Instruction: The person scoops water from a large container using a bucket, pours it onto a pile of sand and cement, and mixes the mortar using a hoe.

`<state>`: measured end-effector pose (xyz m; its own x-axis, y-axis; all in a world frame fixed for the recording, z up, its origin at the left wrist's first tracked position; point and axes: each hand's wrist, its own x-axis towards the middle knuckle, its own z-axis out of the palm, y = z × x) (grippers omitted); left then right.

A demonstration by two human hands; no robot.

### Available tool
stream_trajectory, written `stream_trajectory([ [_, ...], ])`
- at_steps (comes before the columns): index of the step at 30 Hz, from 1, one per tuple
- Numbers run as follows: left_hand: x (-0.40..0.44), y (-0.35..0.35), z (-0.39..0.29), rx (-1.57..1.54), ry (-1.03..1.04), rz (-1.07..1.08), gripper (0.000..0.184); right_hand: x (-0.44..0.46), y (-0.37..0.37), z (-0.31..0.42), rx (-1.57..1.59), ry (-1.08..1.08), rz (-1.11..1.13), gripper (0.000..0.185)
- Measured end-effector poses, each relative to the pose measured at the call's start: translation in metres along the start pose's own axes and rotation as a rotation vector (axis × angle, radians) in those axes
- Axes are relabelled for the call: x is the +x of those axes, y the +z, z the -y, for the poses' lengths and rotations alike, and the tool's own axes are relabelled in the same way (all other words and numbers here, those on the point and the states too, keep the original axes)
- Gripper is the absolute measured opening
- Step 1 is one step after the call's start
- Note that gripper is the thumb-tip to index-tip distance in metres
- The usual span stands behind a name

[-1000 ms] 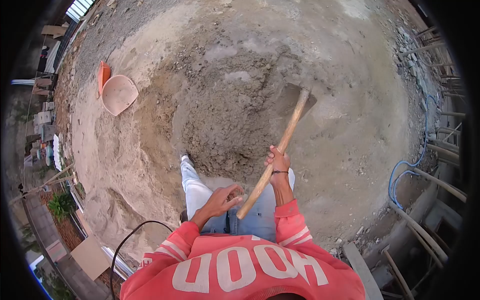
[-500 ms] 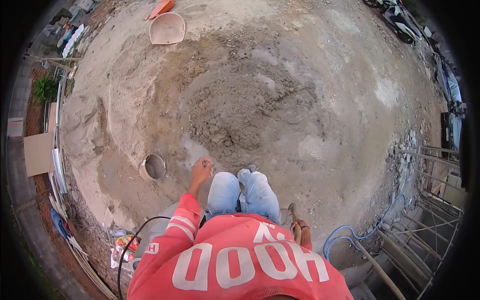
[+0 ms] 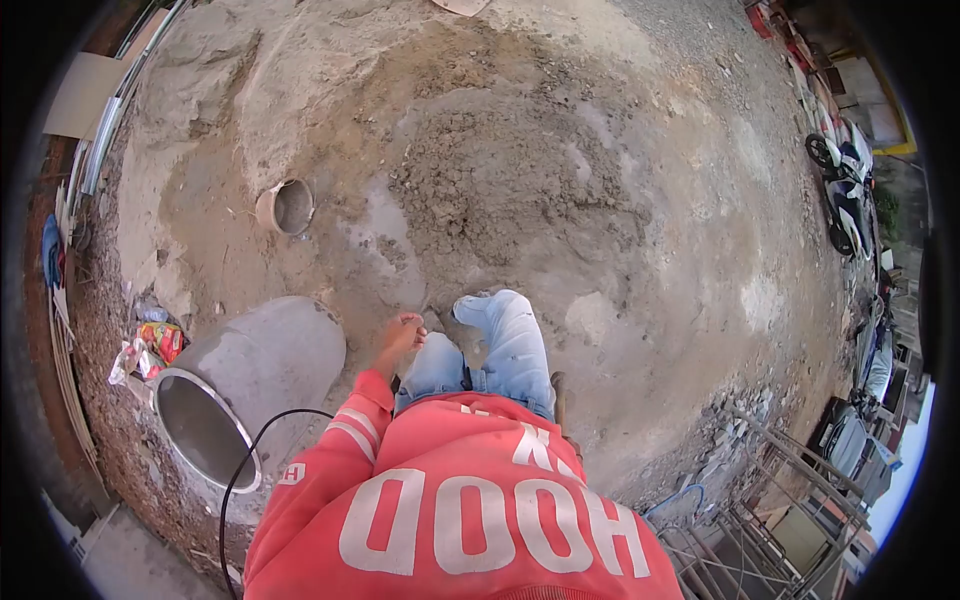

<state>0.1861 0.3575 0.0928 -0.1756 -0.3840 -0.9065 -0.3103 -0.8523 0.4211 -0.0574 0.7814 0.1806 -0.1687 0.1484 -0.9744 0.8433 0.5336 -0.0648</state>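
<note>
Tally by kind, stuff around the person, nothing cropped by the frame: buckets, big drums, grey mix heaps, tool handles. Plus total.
Bucket: 1
Big drum: 1
Grey mix heap: 1
Tool handle: 1, mostly hidden by the hoodie
Total: 4

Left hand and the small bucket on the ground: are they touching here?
Apart. The head view shows it plainly: a stretch of bare ground lies between the left hand and the bucket.
</note>
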Motion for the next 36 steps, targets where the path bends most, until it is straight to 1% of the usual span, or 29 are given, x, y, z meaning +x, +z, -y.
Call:
stream_trajectory([
  [3, -0.038, 0.043, -0.009, 0.042, -0.013, 0.138, 0.023, -0.023, -0.015, 0.077, -0.201, -0.125, -0.006, 0.016],
  [5, -0.049, 0.072, -0.018, 0.031, 0.005, 0.229, 0.023, -0.045, -0.02, 0.137, -0.317, -0.26, 0.046, 0.017],
  [6, -0.051, 0.088, -0.021, 0.022, 0.018, 0.272, 0.024, -0.054, -0.02, 0.167, -0.393, -0.281, 0.056, 0.018],
  [8, -0.049, 0.121, -0.029, -0.084, 0.017, 0.311, 0.024, -0.064, -0.017, 0.228, -0.554, -0.323, 0.079, 0.021],
  [11, -0.034, 0.178, -0.037, -0.238, 0.014, 0.334, 0.026, -0.058, 0.003, 0.312, -0.918, -0.446, 0.068, 0.027],
  [12, -0.024, 0.203, -0.041, -0.293, 0.019, 0.331, 0.026, -0.058, 0.016, 0.341, -1.071, -0.475, 0.092, 0.033],
  [13, -0.011, 0.23, -0.045, -0.399, 0.026, 0.31, 0.029, -0.052, 0.026, 0.365, -1.144, -0.474, 0.122, 0.039],
  [15, 0.006, 0.281, -0.037, -0.54, -0.01, 0.291, 0.036, -0.037, 0.035, 0.404, -1.3, -0.526, 0.182, 0.043],
  [17, 0.027, 0.344, -0.031, -0.664, -0.082, 0.3, 0.045, -0.045, 0.044, 0.424, -1.469, -0.58, 0.262, 0.046],
  [18, 0.033, 0.369, -0.038, -0.689, -0.14, 0.26, 0.049, -0.051, 0.05, 0.434, -1.56, -0.616, 0.302, 0.047],
  [19, 0.029, 0.395, -0.043, -0.728, -0.208, 0.229, 0.053, -0.061, 0.046, 0.441, -1.64, -0.595, 0.354, 0.052],
  [21, 0.034, 0.419, -0.054, -0.991, -0.153, 0.15, 0.043, -0.067, 0.047, 0.447, -1.789, -0.58, 0.471, 0.063],
  [22, 0.037, 0.428, -0.052, -1.127, -0.13, 0.11, 0.038, -0.057, 0.036, 0.448, -1.917, -0.598, 0.453, 0.062],
  [23, 0.055, 0.435, -0.036, -1.217, -0.117, -0.007, 0.031, -0.047, 0.025, 0.449, -2.046, -0.617, 0.436, 0.062],
  [24, 0.085, 0.44, -0.012, -1.299, -0.099, -0.124, 0.025, -0.057, 0.031, 0.442, -2.225, -0.617, 0.328, 0.061],
  [25, 0.105, 0.439, 0.005, -1.371, -0.084, -0.242, 0.019, -0.061, 0.036, 0.434, -2.396, -0.614, 0.21, 0.061],
  [26, 0.101, 0.416, -0.001, -1.458, -0.102, -0.352, 0.014, -0.047, 0.04, 0.425, -2.426, -0.701, 0.149, 0.056],
  [28, 0.141, 0.389, 0.045, -1.337, -0.102, -0.45, 0.011, -0.013, 0.068, 0.397, -2.404, -0.787, 0.215, 0.052],
  [29, 0.145, 0.364, 0.056, -1.345, -0.079, -0.512, 0.01, 0.007, 0.083, 0.38, -2.397, -0.818, 0.243, 0.05],
  [32, 0.163, 0.27, 0.09, -1.285, -0.04, -0.647, 0.014, 0.089, 0.128, 0.318, -2.311, -0.878, 0.418, 0.045],
  [33, 0.18, 0.24, 0.114, -1.265, -0.003, -0.685, 0.013, 0.116, 0.147, 0.295, -2.291, -0.885, 0.472, 0.044],
  [34, 0.189, 0.208, 0.127, -1.223, -0.005, -0.769, 0.011, 0.138, 0.17, 0.274, -2.281, -0.897, 0.527, 0.044],
  [35, 0.197, 0.176, 0.142, -1.165, 0.043, -0.773, 0.01, 0.161, 0.195, 0.252, -2.268, -0.909, 0.584, 0.044],
  [36, 0.204, 0.147, 0.15, -1.165, 0.035, -0.827, 0.009, 0.179, 0.223, 0.233, -2.249, -0.931, 0.638, 0.046],
])
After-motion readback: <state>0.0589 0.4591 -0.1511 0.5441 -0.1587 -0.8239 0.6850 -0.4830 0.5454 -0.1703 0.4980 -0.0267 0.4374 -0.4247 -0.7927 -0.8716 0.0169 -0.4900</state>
